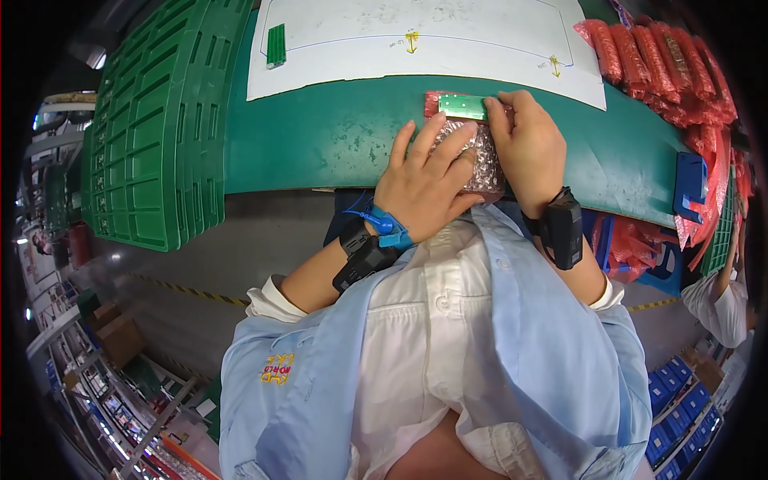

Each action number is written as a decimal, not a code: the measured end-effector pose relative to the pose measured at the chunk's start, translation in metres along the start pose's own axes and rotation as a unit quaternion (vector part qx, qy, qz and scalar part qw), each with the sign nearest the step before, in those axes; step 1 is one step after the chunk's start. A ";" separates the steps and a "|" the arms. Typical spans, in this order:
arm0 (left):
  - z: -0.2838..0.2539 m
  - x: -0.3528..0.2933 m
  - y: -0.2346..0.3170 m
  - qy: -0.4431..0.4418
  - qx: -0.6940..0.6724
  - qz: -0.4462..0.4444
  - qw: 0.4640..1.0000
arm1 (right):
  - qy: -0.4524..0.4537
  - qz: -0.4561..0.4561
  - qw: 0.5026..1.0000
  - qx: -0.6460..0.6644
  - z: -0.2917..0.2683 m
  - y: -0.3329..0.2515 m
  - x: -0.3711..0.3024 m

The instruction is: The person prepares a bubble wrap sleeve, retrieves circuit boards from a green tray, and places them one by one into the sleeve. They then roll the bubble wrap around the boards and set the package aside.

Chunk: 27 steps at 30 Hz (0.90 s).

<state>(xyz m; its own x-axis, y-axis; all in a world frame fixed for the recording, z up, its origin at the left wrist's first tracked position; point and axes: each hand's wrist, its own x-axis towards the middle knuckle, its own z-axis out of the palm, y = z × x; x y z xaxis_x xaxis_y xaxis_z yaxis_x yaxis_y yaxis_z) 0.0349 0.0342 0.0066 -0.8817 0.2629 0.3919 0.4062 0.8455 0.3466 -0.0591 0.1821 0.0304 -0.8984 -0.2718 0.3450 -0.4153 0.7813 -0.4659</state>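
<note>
The left hand [424, 180] lay flat on a pink bubble bag [472, 156] at the near edge of the green desk [320, 144], its fingers [436, 136] spread and released, pressing down rather than gripping, which looked meant to keep the bag from sliding. The right hand [524, 148] curled over the bag's far right side, with its fingertips pinched on a small green board [462, 107] that stuck out of the bag's far end. The board lay level with the desk and in line with the bag's mouth, partly inside it. Whether the right hand also gripped the bag's edge could not be told.

A white sheet [416, 48] covered the far part of the desk, and a second green board [276, 46] rested on its left corner, well apart from the hands. A heap of red bags [664, 64] sat at the right, within reach of the right hand. Green trays [160, 136] were stacked to the left. Both wrists carried black bands, and the left also had a blue strap [384, 224].
</note>
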 end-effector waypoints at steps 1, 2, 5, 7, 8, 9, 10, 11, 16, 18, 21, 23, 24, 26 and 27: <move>0.000 -0.001 0.000 0.010 0.012 0.008 1.000 | 0.003 -0.010 1.000 -0.017 0.000 -0.001 0.000; 0.000 0.000 0.000 0.010 0.012 0.008 1.000 | 0.006 -0.021 0.999 -0.035 0.000 -0.002 0.000; -0.001 0.004 -0.001 -0.030 0.001 -0.002 1.000 | -0.005 -0.055 0.998 -0.026 -0.003 0.006 0.004; -0.002 0.005 -0.001 -0.032 0.001 -0.003 0.999 | -0.010 -0.072 0.997 -0.020 -0.004 0.014 0.010; -0.002 0.005 0.000 -0.033 0.001 -0.004 0.999 | -0.031 -0.112 0.993 0.021 -0.002 0.019 0.015; -0.002 0.005 0.000 -0.035 0.000 -0.005 0.999 | -0.052 -0.151 0.985 0.061 -0.002 0.024 0.020; -0.002 0.005 0.001 -0.035 -0.001 -0.004 0.999 | -0.073 -0.190 0.974 0.101 -0.002 0.026 0.022; -0.002 0.005 0.001 -0.036 0.000 -0.004 0.999 | -0.072 -0.189 0.974 0.100 -0.005 0.026 0.024; -0.002 0.004 0.000 -0.034 0.006 -0.005 0.999 | -0.234 -0.139 0.957 0.103 -0.018 0.019 0.039; -0.003 0.003 -0.001 -0.032 0.009 -0.004 0.999 | -0.268 -0.135 0.949 0.099 -0.020 0.016 0.042; 0.000 0.000 -0.003 -0.026 -0.013 -0.006 1.000 | -0.275 -0.125 0.946 0.117 -0.024 0.010 0.041; -0.001 0.001 -0.002 -0.016 -0.022 -0.007 1.000 | -0.277 -0.118 0.945 0.126 -0.024 0.008 0.040; -0.001 0.001 -0.002 -0.006 -0.031 -0.009 0.999 | -0.212 -0.170 0.957 0.104 -0.022 0.008 0.040; -0.001 0.001 -0.002 0.004 -0.040 -0.011 0.999 | -0.079 -0.269 0.958 0.059 -0.016 0.009 0.039; -0.001 0.001 -0.004 0.010 -0.036 -0.005 0.999 | -0.079 -0.269 0.958 0.058 -0.013 0.011 0.038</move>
<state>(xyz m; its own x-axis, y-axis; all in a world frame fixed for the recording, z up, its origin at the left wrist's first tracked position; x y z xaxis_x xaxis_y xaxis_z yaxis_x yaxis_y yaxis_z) 0.0327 0.0311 0.0063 -0.8809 0.2444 0.4054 0.4146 0.8117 0.4115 -0.0958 0.1880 0.0491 -0.5568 -0.7057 0.4381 -0.8290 0.4391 -0.3464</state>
